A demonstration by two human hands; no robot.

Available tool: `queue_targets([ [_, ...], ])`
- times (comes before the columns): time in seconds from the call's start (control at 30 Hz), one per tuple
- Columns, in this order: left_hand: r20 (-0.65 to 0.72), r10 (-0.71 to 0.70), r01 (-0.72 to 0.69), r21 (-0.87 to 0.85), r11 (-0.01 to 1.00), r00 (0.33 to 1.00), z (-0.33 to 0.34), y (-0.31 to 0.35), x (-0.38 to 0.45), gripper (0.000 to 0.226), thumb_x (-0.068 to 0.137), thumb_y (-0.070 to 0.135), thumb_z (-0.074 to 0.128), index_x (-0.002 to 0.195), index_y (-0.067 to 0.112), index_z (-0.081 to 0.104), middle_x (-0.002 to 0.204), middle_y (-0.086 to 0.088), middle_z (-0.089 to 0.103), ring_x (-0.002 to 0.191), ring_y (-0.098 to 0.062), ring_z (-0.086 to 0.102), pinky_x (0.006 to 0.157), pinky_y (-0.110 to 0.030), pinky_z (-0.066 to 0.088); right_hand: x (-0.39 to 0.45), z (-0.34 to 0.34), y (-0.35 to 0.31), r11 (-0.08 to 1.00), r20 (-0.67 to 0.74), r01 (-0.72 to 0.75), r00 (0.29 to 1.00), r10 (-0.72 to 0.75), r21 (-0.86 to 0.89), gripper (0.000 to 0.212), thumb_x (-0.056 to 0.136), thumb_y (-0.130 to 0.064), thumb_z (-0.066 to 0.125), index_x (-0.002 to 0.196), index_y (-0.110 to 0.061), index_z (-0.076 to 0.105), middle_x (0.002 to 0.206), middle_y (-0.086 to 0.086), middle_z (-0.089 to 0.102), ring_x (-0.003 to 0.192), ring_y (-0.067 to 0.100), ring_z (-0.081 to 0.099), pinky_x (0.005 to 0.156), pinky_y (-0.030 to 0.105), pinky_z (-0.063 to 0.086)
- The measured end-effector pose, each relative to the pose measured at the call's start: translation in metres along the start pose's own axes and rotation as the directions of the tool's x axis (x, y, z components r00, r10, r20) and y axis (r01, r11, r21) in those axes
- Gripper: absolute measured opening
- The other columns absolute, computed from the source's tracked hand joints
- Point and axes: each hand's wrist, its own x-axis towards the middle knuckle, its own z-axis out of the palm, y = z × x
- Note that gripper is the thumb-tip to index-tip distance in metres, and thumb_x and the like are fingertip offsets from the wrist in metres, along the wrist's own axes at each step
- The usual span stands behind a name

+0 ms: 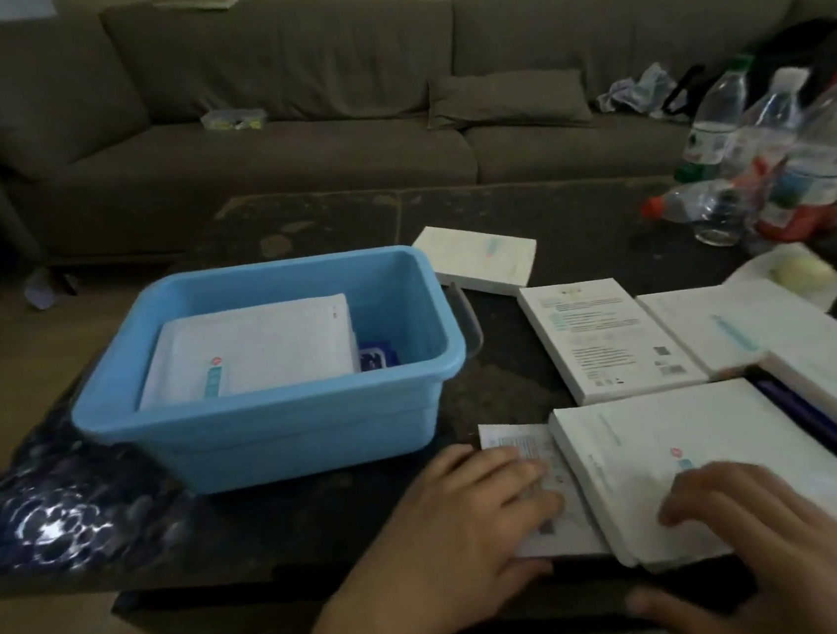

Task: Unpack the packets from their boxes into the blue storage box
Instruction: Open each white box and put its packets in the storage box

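1. Packets (700,462) lie as a flat white stack at the near right edge of the counter (324,523), right under both hands and just right of the blue box (272,420)
2. Right hand (772,553) rests on the stack's near end, its fingers (683,500) curled down onto the top packet and the thumb hooked under the near edge; it looks to be pinching the stack, though blur leaves the hold uncertain
3. Left hand (474,522) lies flat, fingers fairly straight and spread, pressing on a printed leaflet (530,465) that pokes out from the stack's left side
4. Stack's long axis runs from the near edge away and slightly left, its short end toward the person; the logo end sits by the right fingers
5. Blue box lies to the left and a little farther off, so the coming move is probably a lift and a leftward carry; the left hand is nearer to it
6. More packets (255,354) already lie flat inside the blue box, long side across it
7. Other white boxes (610,338) wait beyond the stack, well apart from both hands
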Motion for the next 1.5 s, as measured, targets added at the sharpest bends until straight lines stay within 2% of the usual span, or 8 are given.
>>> queue_targets([
  [0.4, -0.363, -0.006, -0.016, -0.058, 0.998, 0.932, -0.027, -0.003, -0.019, 0.021, 0.090, 0.019, 0.063, 0.109, 0.017, 0.073, 0.109, 0.004, 0.072, 0.101, -0.013, 0.065, 0.083, -0.034, 0.053, -0.007, 0.021, 0.007, 0.954, -0.451, 0.026, 0.885, 0.118, 0.300, 0.045, 0.090, -0.051, 0.051, 0.065, -0.017, 0.066, 0.079, -0.013, 0.063, 0.083, 0.006, 0.057, 0.082, 0.017, 0.045],
  [0.6, -0.632, -0.058, 0.011, -0.077, 0.997, 0.773, -0.051, 0.001, -0.028, 0.014, 0.088, 0.009, 0.064, 0.087, 0.005, 0.077, 0.080, -0.003, 0.072, 0.070, -0.014, 0.067, 0.062, -0.028, 0.051, -0.005, 0.026, 0.012, 0.949, -0.402, -0.005, 0.905, 0.138, 0.314, 0.045, 0.087, -0.060, 0.049, 0.069, -0.024, 0.068, 0.083, -0.016, 0.065, 0.092, 0.008, 0.059, 0.087, 0.020, 0.045],
  [0.8, -0.710, -0.397, 0.114, -0.412, 0.904, 0.582, -0.071, 0.010, -0.025, 0.015, 0.090, 0.020, 0.056, 0.086, 0.025, 0.070, 0.081, 0.012, 0.066, 0.070, 0.010, 0.060, 0.064, -0.003, 0.042, -0.001, 0.010, -0.014, 0.946, -0.449, 0.060, 0.888, 0.095, 0.319, 0.037, 0.084, -0.056, 0.058, 0.089, -0.021, 0.069, 0.098, 0.001, 0.068, 0.105, 0.024, 0.060, 0.095, 0.038, 0.044],
  [0.9, -0.625, -0.647, 0.142, -0.662, 0.736, 0.436, -0.078, 0.023, -0.015, 0.015, 0.090, 0.028, 0.057, 0.079, 0.030, 0.067, 0.080, 0.014, 0.070, 0.071, 0.006, 0.064, 0.059, -0.002, 0.043, 0.013, 0.000, -0.036, 0.531, -0.056, -0.044, 0.984, 0.171, 0.846, 0.055, 0.035, -0.060, 0.091, 0.080, -0.033, 0.077, 0.087, -0.015, 0.075, 0.089, 0.005, 0.070, 0.088, 0.041, 0.053],
  [0.97, -0.484, -0.804, 0.094, -0.835, 0.543, 0.345, -0.081, 0.030, -0.009, 0.015, 0.088, 0.035, 0.065, 0.076, 0.029, 0.071, 0.078, 0.015, 0.072, 0.075, 0.006, 0.066, 0.059, -0.004, 0.047, 0.021, 0.002, -0.062, 0.241, 0.078, -0.122, 0.980, 0.185, 0.963, 0.059, 0.038, -0.054, 0.090, 0.087, -0.024, 0.079, 0.096, -0.007, 0.076, 0.094, 0.012, 0.071, 0.077, 0.024, 0.058],
  [1.03, -0.333, -0.896, -0.017, -0.939, 0.343, 0.294, -0.081, 0.032, -0.006, 0.022, 0.082, 0.046, 0.072, 0.075, 0.025, 0.075, 0.076, 0.005, 0.074, 0.071, -0.003, 0.068, 0.057, -0.013, 0.050, 0.037, -0.006, -0.084, 0.163, 0.148, -0.192, 0.957, 0.248, 0.968, 0.037, 0.055, -0.038, 0.089, 0.087, -0.022, 0.080, 0.093, 0.001, 0.077, 0.088, 0.010, 0.072, 0.068, 0.015, 0.056],
  [1.17, -0.267, -0.886, -0.127, -0.963, 0.236, 0.378, -0.086, 0.032, -0.010, 0.021, 0.062, 0.044, 0.076, 0.067, 0.024, 0.076, 0.063, -0.008, 0.073, 0.056, -0.014, 0.067, 0.053, -0.020, 0.050, 0.087, -0.021, -0.086, 0.008, 0.232, -0.242, 0.937, 0.263, 0.970, 0.040, 0.064, -0.034, 0.075, 0.100, -0.015, 0.076, 0.099, 0.006, 0.076, 0.093, 0.024, 0.072, 0.087, 0.042, 0.052],
  [1.5, -0.218, -0.919, -0.158, -0.972, 0.174, 0.330, -0.103, 0.012, -0.018, 0.015, 0.051, 0.028, 0.077, 0.064, 0.024, 0.071, 0.063, -0.013, 0.073, 0.053, -0.022, 0.070, 0.049, -0.022, 0.055, 0.253, -0.079, -0.124, 0.619, 0.190, -0.096, 0.978, -0.087, 0.779, 0.014, 0.092, -0.020, 0.060, 0.104, -0.021, 0.068, 0.096, 0.002, 0.074, 0.084, 0.016, 0.073, 0.072, 0.035, 0.060],
])
